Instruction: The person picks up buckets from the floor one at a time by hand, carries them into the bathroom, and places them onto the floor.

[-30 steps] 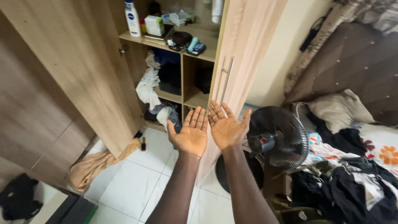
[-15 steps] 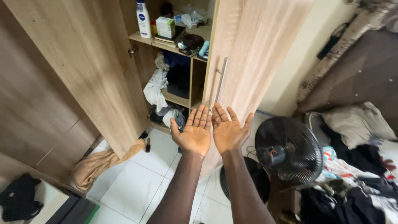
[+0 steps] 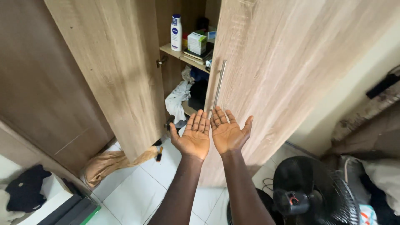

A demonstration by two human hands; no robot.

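A tall wooden wardrobe (image 3: 104, 62) fills most of the view, its left door swung wide and its right door (image 3: 287, 75) partly closed, so only a narrow gap shows the shelves (image 3: 183, 56). On the top shelf stand a white bottle (image 3: 176, 27) and a small box (image 3: 196, 43); lower down, crumpled clothes (image 3: 178, 98) spill out. A black fan (image 3: 310, 193) stands on the tiled floor (image 3: 137, 196) at lower right, and a tan cloth (image 3: 110, 162) lies by the left door's foot. The left hand (image 3: 193, 135) and right hand (image 3: 227, 133) are held palms up, side by side, fingers spread, empty, just in front of the right door's bar handle (image 3: 219, 83). It looks like a pause before any grasp; reaching inside would call for pulling that handle.
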